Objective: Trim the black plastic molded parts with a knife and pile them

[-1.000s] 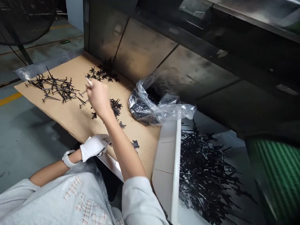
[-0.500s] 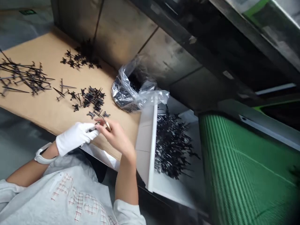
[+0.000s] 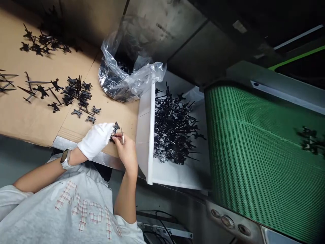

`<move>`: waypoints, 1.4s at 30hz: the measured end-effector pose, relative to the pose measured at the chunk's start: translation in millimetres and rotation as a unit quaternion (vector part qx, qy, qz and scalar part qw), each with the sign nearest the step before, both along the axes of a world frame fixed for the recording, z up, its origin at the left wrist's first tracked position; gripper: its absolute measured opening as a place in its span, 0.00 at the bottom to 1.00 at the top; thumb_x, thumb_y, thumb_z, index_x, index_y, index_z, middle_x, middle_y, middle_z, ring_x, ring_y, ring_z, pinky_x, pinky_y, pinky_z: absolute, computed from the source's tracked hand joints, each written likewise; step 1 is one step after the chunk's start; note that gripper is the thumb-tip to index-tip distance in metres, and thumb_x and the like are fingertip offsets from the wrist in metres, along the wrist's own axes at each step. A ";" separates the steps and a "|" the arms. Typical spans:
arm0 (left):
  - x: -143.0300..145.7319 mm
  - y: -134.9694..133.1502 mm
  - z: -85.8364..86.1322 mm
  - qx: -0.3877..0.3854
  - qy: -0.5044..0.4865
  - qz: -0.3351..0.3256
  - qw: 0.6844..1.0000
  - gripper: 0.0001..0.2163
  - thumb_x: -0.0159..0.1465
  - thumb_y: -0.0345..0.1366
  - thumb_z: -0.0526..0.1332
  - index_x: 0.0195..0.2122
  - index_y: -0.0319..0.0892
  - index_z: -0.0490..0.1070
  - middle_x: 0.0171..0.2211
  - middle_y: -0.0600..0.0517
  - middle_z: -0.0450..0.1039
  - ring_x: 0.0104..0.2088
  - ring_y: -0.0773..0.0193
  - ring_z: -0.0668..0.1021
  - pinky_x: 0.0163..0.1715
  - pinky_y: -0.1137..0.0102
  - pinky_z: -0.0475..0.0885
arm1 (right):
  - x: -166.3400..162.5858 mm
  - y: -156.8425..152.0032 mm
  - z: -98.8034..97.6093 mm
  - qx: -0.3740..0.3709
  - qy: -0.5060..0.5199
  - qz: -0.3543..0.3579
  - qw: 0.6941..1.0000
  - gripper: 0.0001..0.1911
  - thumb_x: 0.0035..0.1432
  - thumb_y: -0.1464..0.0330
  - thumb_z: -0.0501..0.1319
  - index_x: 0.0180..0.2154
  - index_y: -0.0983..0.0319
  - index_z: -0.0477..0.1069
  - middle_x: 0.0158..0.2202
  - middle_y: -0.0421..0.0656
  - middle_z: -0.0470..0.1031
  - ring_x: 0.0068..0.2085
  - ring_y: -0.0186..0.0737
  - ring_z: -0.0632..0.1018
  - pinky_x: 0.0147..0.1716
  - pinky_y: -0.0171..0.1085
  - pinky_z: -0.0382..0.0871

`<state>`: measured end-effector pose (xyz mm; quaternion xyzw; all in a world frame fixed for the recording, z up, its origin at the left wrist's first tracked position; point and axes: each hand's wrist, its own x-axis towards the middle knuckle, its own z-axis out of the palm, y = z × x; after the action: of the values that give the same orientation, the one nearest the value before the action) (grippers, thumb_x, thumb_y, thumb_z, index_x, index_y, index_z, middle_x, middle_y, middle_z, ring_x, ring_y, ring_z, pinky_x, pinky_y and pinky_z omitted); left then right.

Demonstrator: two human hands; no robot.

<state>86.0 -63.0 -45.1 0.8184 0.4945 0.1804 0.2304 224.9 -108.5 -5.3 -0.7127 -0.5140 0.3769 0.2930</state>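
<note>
My left hand (image 3: 98, 139), in a white glove, is closed on a small black plastic part (image 3: 116, 126) whose pronged end sticks out past the fingertips. My bare right hand (image 3: 127, 151) meets it from the right, its fingertips against the lower side of that part. A slim pointed tool (image 3: 122, 136) is gripped in the right hand, its tip upward; its exact kind is unclear. Just beyond the hands lie a few loose black parts (image 3: 90, 119) and a denser pile of them (image 3: 76, 91) on the cardboard-covered table (image 3: 111, 112).
A clear plastic bag (image 3: 132, 84) of black parts stands at the table's back. To the right, a white bin (image 3: 151, 135) holds a heap of black parts (image 3: 175, 128). Further right is a green conveyor belt (image 3: 243, 152) carrying black parts (image 3: 311, 139). More parts (image 3: 45, 44) lie at far left.
The view has swung right and down, so the table things appear further left and more belt shows. The black part between my hands is now more visible, with both hands together.
</note>
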 end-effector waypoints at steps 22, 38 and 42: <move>-57.0 7.5 38.3 0.175 -0.081 0.227 0.955 0.18 0.74 0.44 0.54 0.38 0.41 0.81 0.36 0.47 0.84 0.38 0.57 0.83 0.44 0.68 0.76 | -43.1 -7.1 17.5 0.081 0.177 -0.088 0.977 0.24 0.62 0.54 0.61 0.53 0.61 0.69 0.33 0.39 0.75 0.28 0.36 0.74 0.30 0.35 0.69; -44.4 -30.2 44.0 0.014 -0.363 0.287 0.887 0.20 0.69 0.51 0.57 0.51 0.40 0.74 0.42 0.45 0.78 0.38 0.62 0.81 0.40 0.68 0.80 | -69.3 9.5 13.0 0.201 0.166 -0.201 0.944 0.17 0.66 0.52 0.55 0.30 0.56 0.61 0.16 0.31 0.64 0.20 0.34 0.71 0.26 0.34 0.66; -37.8 -21.6 25.7 -0.011 -0.307 0.261 0.915 0.16 0.71 0.46 0.54 0.47 0.41 0.73 0.43 0.42 0.79 0.44 0.55 0.83 0.46 0.61 0.81 | -72.9 3.4 11.8 0.196 0.143 -0.116 0.963 0.20 0.68 0.49 0.53 0.30 0.56 0.61 0.19 0.33 0.66 0.21 0.34 0.71 0.26 0.35 0.65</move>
<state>48.2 -84.6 -19.4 0.5616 0.5975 0.4714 0.3246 152.0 -105.1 6.6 -0.6346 -0.4444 0.3307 0.5389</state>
